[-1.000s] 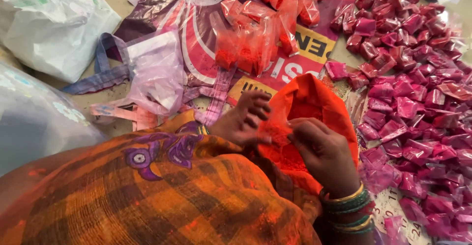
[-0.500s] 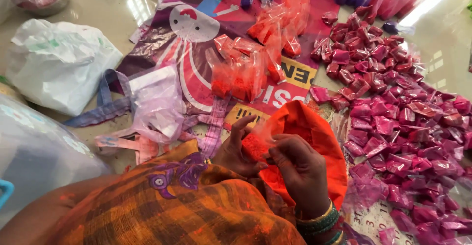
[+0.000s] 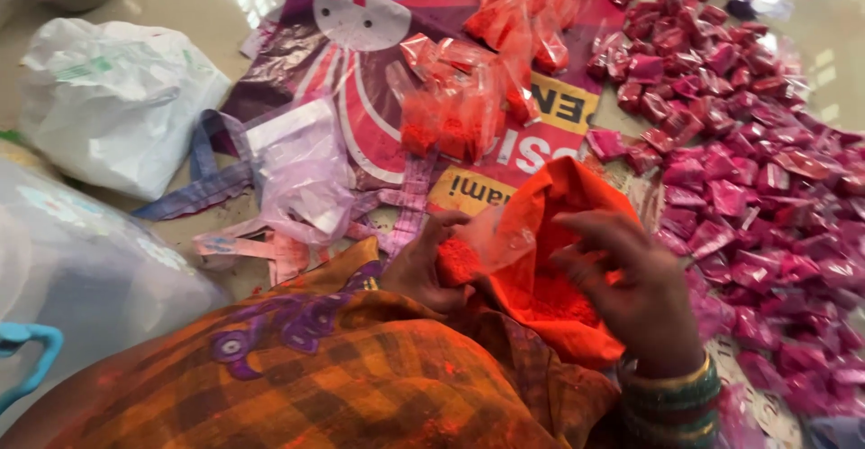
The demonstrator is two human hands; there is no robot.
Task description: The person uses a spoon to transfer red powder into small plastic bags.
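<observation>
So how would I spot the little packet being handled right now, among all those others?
Find the big open bag of orange powder in front of the person, beside the spread of pink packets. At its left edge, the left hand pinches a small clear packet with orange powder at the bottom. Unlike the other orange packets lying on the printed sheet, it is held in the hands.

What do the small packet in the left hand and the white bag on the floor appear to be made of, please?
Small packet: thin clear glossy plastic film, apparently; orange powder shows through.
White bag: crinkled, slightly shiny thin plastic, by its creases and sheen.
</observation>
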